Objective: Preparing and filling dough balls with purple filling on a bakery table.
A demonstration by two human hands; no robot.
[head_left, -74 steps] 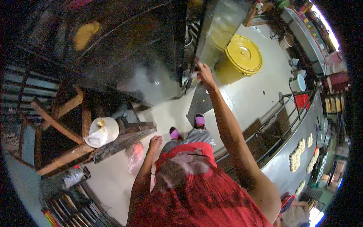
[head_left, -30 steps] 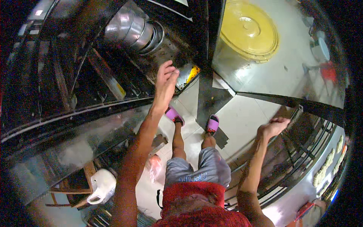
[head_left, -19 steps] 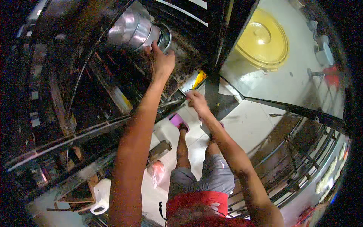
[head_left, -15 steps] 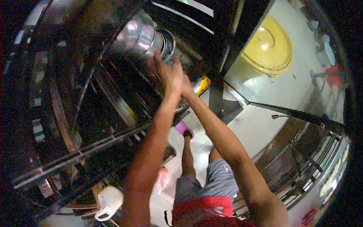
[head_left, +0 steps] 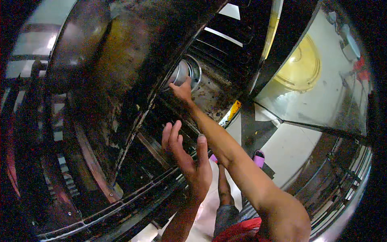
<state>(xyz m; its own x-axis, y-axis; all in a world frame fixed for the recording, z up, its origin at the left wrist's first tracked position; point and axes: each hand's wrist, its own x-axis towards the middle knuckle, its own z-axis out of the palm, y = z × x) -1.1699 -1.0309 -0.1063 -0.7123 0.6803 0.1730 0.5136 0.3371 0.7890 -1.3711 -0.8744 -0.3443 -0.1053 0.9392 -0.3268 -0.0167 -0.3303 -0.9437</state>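
Note:
Silvery metal pots [head_left: 181, 72] lie tipped on their side on a grimy dark shelf, partly hidden behind a dark slanted panel. My right hand [head_left: 183, 90] reaches in at full stretch and grips the near rim, thumb and fingers on the metal. A wider round metal rim [head_left: 196, 72] shows just beyond those fingers. Closer to me, my left hand [head_left: 187, 155] hovers in the air, palm turned inward, fingers curved and apart, holding nothing.
The stained dark panel [head_left: 121, 52] slants across the upper left, above a slatted frame with a long metal front rail [head_left: 121, 205]. A yellow-lidded tub [head_left: 300, 66] stands at the right, beyond a low ledge. Another slatted rack [head_left: 338, 181] is at lower right.
My left hand has drawn back from the pots toward me and opened. The right hand remains at the pots, which now sit more hidden behind the panel. My view has shifted.

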